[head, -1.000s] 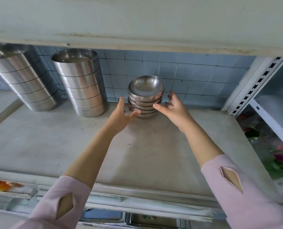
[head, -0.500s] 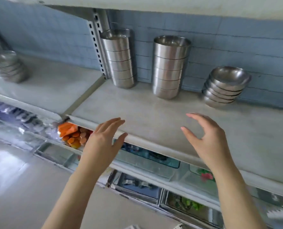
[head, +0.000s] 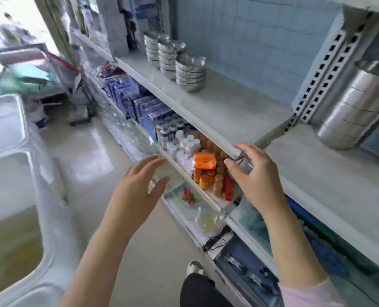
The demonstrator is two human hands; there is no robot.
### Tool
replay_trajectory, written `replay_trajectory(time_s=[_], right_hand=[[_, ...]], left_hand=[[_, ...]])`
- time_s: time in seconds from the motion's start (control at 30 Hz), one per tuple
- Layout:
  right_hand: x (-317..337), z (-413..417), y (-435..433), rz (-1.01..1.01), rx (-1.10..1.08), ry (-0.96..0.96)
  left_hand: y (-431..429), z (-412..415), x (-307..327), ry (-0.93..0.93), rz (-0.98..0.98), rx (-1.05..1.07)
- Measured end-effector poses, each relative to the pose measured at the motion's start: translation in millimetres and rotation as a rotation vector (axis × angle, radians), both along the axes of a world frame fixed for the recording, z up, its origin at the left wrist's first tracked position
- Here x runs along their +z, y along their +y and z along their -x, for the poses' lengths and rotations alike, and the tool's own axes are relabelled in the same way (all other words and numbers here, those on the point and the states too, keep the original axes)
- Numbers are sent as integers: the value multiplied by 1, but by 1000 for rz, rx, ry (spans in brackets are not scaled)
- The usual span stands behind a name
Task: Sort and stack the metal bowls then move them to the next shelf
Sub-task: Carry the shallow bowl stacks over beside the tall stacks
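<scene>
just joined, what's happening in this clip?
A person is working along a shelving unit of metal bowls. Both hands are empty and open right now: the left hand hovers over the aisle, and the right hand is at the front edge of the shelf. Three stacks of bowls sit untouched further down that shelf by the tiled wall. A taller stack of straight-sided bowls stands on the neighbouring shelf to the right. The picture is motion-blurred.

I see stacked metal bowls [head: 190, 74] with a shiny, reflective finish on a smooth, matt pale shelf [head: 232, 107]. A tall metal stack [head: 357, 107] gleams at right. The floor [head: 95, 147] is glossy tile.
</scene>
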State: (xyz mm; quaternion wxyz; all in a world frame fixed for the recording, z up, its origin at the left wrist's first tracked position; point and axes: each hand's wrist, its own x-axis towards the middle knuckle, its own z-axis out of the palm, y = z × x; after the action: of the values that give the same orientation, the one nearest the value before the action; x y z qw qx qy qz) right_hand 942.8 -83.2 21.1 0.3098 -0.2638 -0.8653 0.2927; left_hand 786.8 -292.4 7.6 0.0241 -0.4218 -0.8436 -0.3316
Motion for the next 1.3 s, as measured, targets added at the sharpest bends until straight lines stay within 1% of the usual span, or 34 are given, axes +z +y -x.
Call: replay_trajectory(time_s=[0.17,0.3,0.43,0.57,0.67,0.77,0.87,0.97,1.07,1.17,1.27,1.3], right_hand=[[-7,111,14,12,96,-5],[-13,208,42,17,124,60],[1,301,84,34,160,93],[14,375,124,115,198,123],[5,407,145,215,232,84],[-5,430,159,335,214,119],[-13,454,163,418,211,150],[-22,481,164,446,214,126],[-29,507,167,488,173,117],[-30,530,166,538,65,179],[-28,550,158,563,-64,236],[-27,557,154,563,-105,263]], left_hand=[[6,86,-4,-5,30,67],[33,173,-9,-1,72,76],[67,259,-2,-24,100,109],[97,330,7,-24,31,162],[114,367,2,-78,6,193],[141,406,0,-121,7,180],[179,455,2,-132,28,99],[222,511,2,-135,30,22],[270,572,-5,-204,33,-56],[321,624,-13,-326,50,-194],[365,663,-25,-576,28,-346],[377,674,-29,-618,9,-416]])
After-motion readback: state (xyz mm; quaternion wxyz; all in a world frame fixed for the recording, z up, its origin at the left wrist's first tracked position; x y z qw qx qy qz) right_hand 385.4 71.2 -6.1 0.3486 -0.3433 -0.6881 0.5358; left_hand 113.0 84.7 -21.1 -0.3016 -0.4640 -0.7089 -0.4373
